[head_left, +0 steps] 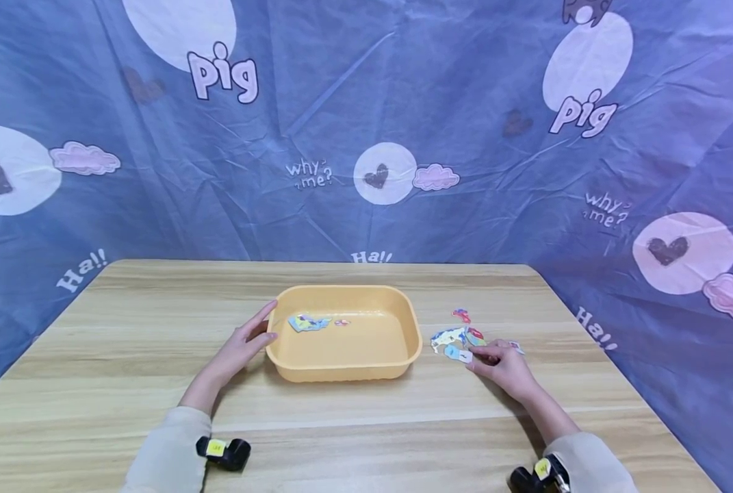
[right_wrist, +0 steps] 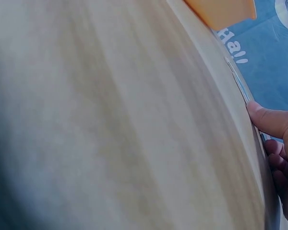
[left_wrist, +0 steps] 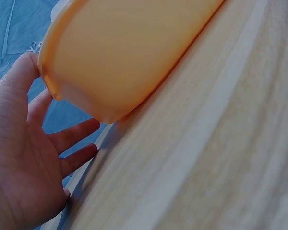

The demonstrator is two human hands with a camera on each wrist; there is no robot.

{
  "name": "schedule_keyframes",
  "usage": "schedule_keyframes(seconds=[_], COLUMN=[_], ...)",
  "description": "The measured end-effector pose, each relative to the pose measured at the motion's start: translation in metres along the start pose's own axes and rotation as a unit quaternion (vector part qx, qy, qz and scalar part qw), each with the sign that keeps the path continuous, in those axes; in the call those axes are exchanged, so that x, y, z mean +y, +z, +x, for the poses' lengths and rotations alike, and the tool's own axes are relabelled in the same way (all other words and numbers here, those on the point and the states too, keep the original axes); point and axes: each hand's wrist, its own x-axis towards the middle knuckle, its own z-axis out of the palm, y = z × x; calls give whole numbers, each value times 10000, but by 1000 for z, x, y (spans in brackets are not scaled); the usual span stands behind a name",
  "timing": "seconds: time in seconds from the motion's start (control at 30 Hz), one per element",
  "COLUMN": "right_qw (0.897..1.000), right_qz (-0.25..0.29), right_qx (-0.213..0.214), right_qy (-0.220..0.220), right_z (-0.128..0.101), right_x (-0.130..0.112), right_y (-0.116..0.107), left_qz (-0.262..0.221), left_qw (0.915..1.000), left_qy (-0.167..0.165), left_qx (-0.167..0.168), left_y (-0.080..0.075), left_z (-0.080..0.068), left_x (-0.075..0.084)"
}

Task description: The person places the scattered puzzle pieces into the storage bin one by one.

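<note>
On bench: left hand (head_left: 238,349) fingers spread against tray (head_left: 403,322); right hand (head_left: 503,363) fingers curled onto puzzle pieces (head_left: 455,339). Risk: flat pieces slipping, scattering.

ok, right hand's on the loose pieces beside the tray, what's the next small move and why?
Probably pinch one piece under the right hand and lift it toward the yellow tray. Its fingertips already rest on the loose pile on the table, a few pieces already lie in the tray, and the left hand steadies the tray's side.

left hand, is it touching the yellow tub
Touching: in the head view the left hand has its thumb on the yellow tub rim at the left corner.
</note>
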Motion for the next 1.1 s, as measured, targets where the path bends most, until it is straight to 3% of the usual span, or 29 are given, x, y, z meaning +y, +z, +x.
schedule_keyframes(seconds=[0.37,0.93,1.1], right_qw=[9999,9996,9991], right_qz=[-68,171,322], right_qx=[93,221,125], right_qy=[66,36,242], right_z=[3,2,2], right_x=[0,-4,-4], right_y=[2,1,-3], left_qz=[51,-6,6], left_qw=[9999,10000,10000], left_qy=[108,16,69], left_qx=[-29,-11,-18], left_y=[0,-1,-2], left_z=[0,-1,-1], left_x=[-1,1,1])
